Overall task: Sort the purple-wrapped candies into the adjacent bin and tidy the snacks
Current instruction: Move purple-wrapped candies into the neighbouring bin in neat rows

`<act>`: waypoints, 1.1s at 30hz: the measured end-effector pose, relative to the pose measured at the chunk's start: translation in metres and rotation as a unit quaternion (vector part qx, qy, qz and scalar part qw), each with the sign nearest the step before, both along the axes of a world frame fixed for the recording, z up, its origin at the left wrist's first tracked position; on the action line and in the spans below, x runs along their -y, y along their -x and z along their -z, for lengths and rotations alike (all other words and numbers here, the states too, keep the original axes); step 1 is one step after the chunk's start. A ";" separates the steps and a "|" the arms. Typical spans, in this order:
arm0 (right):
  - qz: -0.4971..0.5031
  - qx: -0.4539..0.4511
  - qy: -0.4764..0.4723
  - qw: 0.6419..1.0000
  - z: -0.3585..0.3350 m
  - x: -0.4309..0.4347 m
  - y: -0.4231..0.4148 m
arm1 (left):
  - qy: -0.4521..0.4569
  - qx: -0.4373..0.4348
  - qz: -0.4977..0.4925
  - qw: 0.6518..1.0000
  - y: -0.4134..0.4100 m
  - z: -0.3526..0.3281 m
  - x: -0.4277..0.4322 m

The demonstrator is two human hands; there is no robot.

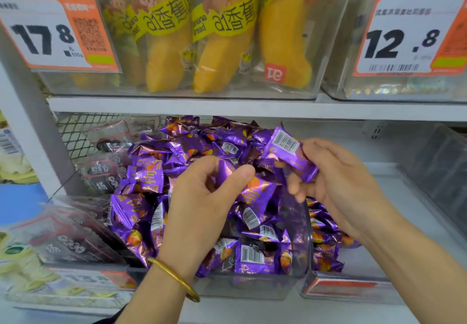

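- Purple foil-wrapped candies (202, 147), shiny with orange print and white barcode patches, heaped high in the clear plastic middle bin (298, 255); a smaller batch (326, 237) lies in the adjacent clear bin on the right (341, 288).
- Right hand (338, 184): grip clamped on one purple candy (290, 154), barcode side up, held above the divide between the two bins.
- Left hand (202, 212), gold bangle (174, 278) at the wrist: thumb and fingers pinched together on another candy (255, 189) at the top of the heap.
- Step in hand, as judged: carry the held pieces rightward and drop them low into the adjacent bin. Lift from the crest of the pile, not the flank, or slick wrappers may slide over the front wall.
- Left neighbour bin holds dark transparent snack packets (83, 232), some leaning; likely need squaring.
- Surface: white metal shop shelf (394, 197), wire mesh backing (75, 131) behind.
- Surroundings: upper shelf with yellow banana-bread packs (171, 46) in clear bins, and orange-and-white price tags (53, 33).
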State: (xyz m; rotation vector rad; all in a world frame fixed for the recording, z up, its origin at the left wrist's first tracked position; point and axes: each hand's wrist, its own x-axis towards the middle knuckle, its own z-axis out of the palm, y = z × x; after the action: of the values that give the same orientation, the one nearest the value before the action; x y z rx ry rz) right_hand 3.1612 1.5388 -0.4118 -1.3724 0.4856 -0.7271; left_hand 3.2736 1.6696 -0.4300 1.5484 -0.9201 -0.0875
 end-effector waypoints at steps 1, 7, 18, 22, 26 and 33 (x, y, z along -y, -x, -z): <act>-0.011 0.000 -0.001 1.000 0.001 0.000 0.001 | 0.000 0.003 -0.012 1.000 0.001 -0.002 -0.001; -0.050 -0.002 -0.016 0.999 -0.001 -0.003 0.008 | -0.027 0.020 -0.068 0.997 0.002 -0.003 -0.005; -0.010 0.050 0.427 0.903 0.015 -0.029 0.002 | 0.019 -0.292 0.131 0.947 0.002 -0.011 -0.006; -0.046 -0.011 0.515 0.856 0.018 -0.030 -0.002 | 0.014 -0.302 0.166 0.939 -0.002 -0.014 -0.015; -0.059 -0.034 0.316 0.946 0.010 -0.023 -0.003 | 0.079 -0.277 0.089 0.953 -0.014 -0.010 -0.021; 0.008 -0.403 0.585 0.704 0.009 -0.019 -0.040 | 0.139 -0.245 0.036 0.959 -0.026 -0.007 -0.027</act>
State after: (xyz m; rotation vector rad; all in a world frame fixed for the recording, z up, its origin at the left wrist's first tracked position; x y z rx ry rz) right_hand 3.2009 1.5582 -0.4207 -2.9589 0.7493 -0.3507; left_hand 3.2992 1.6964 -0.4228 1.1561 -0.5637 -0.3614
